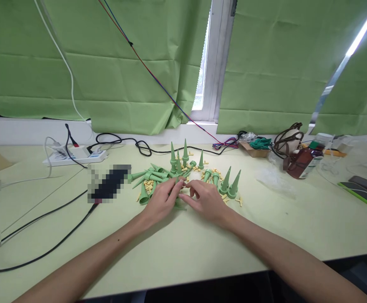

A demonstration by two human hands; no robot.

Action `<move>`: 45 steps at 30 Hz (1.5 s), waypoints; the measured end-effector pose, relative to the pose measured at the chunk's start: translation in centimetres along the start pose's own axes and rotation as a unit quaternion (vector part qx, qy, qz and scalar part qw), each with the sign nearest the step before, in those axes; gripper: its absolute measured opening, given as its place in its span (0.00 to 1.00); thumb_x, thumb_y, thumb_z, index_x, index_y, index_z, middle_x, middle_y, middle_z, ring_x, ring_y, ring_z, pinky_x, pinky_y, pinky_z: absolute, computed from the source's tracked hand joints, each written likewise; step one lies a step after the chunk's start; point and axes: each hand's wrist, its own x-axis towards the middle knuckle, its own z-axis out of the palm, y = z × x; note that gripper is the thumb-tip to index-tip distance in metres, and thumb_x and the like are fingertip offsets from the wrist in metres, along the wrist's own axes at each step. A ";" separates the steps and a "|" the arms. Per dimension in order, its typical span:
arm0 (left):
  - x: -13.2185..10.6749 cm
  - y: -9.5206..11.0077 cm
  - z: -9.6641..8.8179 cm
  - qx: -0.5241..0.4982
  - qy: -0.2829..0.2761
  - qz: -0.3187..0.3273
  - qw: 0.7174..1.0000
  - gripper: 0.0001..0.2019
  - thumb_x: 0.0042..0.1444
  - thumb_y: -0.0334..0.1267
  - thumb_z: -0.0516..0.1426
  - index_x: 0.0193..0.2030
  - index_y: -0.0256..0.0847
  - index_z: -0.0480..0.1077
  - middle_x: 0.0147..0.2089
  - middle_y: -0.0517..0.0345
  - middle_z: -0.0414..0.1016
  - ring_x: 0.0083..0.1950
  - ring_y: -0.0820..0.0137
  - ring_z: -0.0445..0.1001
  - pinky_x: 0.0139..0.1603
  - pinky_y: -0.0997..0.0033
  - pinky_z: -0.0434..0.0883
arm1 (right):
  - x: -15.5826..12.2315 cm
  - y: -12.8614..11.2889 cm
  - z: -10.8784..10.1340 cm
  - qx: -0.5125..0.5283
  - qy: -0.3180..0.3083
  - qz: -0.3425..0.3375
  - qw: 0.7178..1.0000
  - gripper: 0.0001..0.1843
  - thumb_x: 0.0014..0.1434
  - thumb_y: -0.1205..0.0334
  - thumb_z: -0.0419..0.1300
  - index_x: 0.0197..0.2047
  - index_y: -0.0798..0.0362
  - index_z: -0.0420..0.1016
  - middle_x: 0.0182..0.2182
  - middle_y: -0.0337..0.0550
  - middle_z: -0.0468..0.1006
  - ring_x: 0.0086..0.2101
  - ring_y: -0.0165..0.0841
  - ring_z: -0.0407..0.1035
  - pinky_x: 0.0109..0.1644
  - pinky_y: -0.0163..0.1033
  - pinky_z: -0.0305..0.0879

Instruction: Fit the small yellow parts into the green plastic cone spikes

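A heap of green plastic cones [183,170] lies mid-table, some standing upright, some on their sides, with several small yellow pegs [148,186] scattered among them. My left hand [161,201] is closed around a green cone lying at the near edge of the heap. My right hand [204,198] meets it from the right, fingers curled and pinched at the same spot; what they pinch is too small to make out. Two upright cones [230,183] stand just right of my right hand.
A white power strip [76,155] with black cables sits at back left. A blurred dark object [109,184] lies left of the heap. At the right are a brown bottle [303,162], a cardboard tray [254,148], a plastic bag [274,179] and phones [365,187]. Green curtains hang behind.
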 end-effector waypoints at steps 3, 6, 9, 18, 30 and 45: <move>-0.2 0.0 0.1 0.020 -0.016 0.025 0.999 0.21 0.69 0.48 0.45 0.48 0.40 0.75 0.53 0.50 0.77 0.52 0.60 0.75 0.54 0.64 0.68 | 0.1 0.1 -0.2 -0.006 0.003 -0.006 1.000 0.09 0.62 0.57 0.62 0.39 0.54 0.73 0.26 0.37 0.71 0.26 0.29 0.65 0.31 0.35 0.58; -0.4 0.1 0.2 0.033 -0.051 0.046 0.997 0.21 0.69 0.47 0.44 0.59 0.43 0.71 0.56 0.50 0.76 0.56 0.59 0.73 0.59 0.60 0.66 | 0.0 0.2 0.0 0.021 0.003 -0.006 1.000 0.05 0.61 0.63 0.60 0.34 0.54 0.70 0.25 0.36 0.68 0.26 0.28 0.62 0.30 0.34 0.57; -0.6 0.1 0.2 0.040 -0.074 0.067 0.994 0.23 0.69 0.46 0.44 0.65 0.45 0.65 0.61 0.51 0.72 0.61 0.59 0.70 0.63 0.58 0.65 | -0.1 0.1 0.5 0.045 -0.001 -0.003 0.999 0.05 0.59 0.66 0.57 0.31 0.53 0.66 0.25 0.36 0.67 0.25 0.28 0.60 0.30 0.34 0.57; -0.8 0.1 0.4 0.044 -0.089 0.054 0.994 0.24 0.69 0.46 0.44 0.68 0.44 0.61 0.66 0.52 0.68 0.65 0.59 0.67 0.65 0.58 0.63 | -0.2 0.0 0.5 0.068 -0.008 -0.007 0.998 0.04 0.57 0.70 0.55 0.31 0.52 0.64 0.25 0.36 0.67 0.25 0.28 0.59 0.29 0.34 0.56; -0.8 0.0 0.6 0.060 0.022 0.070 0.995 0.16 0.69 0.43 0.46 0.53 0.42 0.71 0.49 0.51 0.77 0.49 0.62 0.74 0.52 0.64 0.69 | 0.0 0.0 0.1 0.072 -0.006 0.013 0.997 0.07 0.63 0.67 0.55 0.31 0.51 0.63 0.25 0.36 0.68 0.24 0.28 0.60 0.28 0.34 0.56; -0.9 0.1 1.0 0.075 0.038 0.092 0.992 0.12 0.68 0.40 0.49 0.49 0.41 0.71 0.46 0.52 0.77 0.45 0.65 0.75 0.47 0.68 0.69 | 0.0 -0.1 -0.1 0.070 -0.011 0.036 0.997 0.13 0.65 0.66 0.52 0.28 0.50 0.56 0.23 0.35 0.63 0.23 0.28 0.57 0.28 0.34 0.54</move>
